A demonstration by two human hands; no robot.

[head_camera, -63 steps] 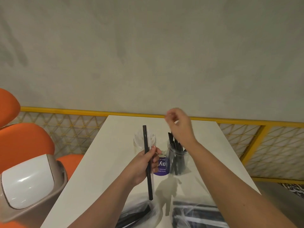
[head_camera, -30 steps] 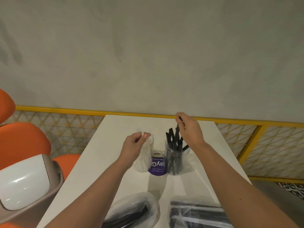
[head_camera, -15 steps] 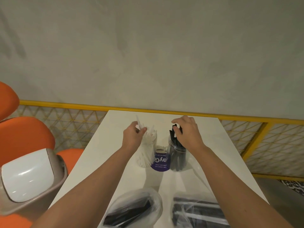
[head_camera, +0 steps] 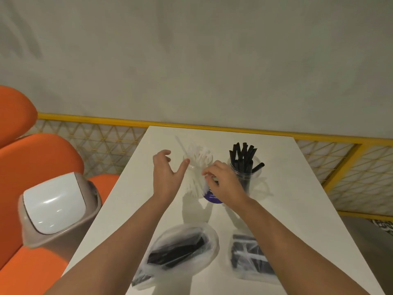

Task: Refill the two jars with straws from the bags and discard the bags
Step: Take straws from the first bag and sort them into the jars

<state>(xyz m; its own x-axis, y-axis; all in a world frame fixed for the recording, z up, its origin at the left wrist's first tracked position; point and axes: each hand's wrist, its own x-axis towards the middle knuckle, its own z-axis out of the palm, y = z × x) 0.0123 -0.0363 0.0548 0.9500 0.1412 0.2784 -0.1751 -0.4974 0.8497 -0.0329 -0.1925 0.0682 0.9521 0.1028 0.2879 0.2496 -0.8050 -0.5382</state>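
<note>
Landmark: the clear jar of white straws (head_camera: 198, 167), standing upright near the far middle of the white desk (head_camera: 297, 209); every place below is given from it.

Left hand: the left hand (head_camera: 167, 177) is just left of this jar, palm turned toward it. Its fingers (head_camera: 162, 155) are spread wide and hold nothing; the thumb tip sits at the jar's rim. It looks placed to steady or cup the jar.

Right hand: the right hand (head_camera: 223, 182) is at the jar's near right side, fingers curled narrow at the rim. I cannot tell whether they pinch a straw. It seems to be tidying the white straws, some of which lean out past the rim.

Second jar: the jar of black straws (head_camera: 244, 167) stands upright just right of the landmark, its straws fanned above the rim.

Purple item: a small purple labelled container (head_camera: 212, 198) is partly hidden by the right hand, between the two jars on the nearer side.

Bags: two clear bags lie nearer the person than the jar, one (head_camera: 180, 250) almost directly in front of it and one (head_camera: 251, 256) to the right. Both still hold dark straws, so refilling appears unfinished.

Bin: a swing-lid bin (head_camera: 55, 205) stands well left of the jar, beside the desk edge, handy for discarding the bags.
</note>
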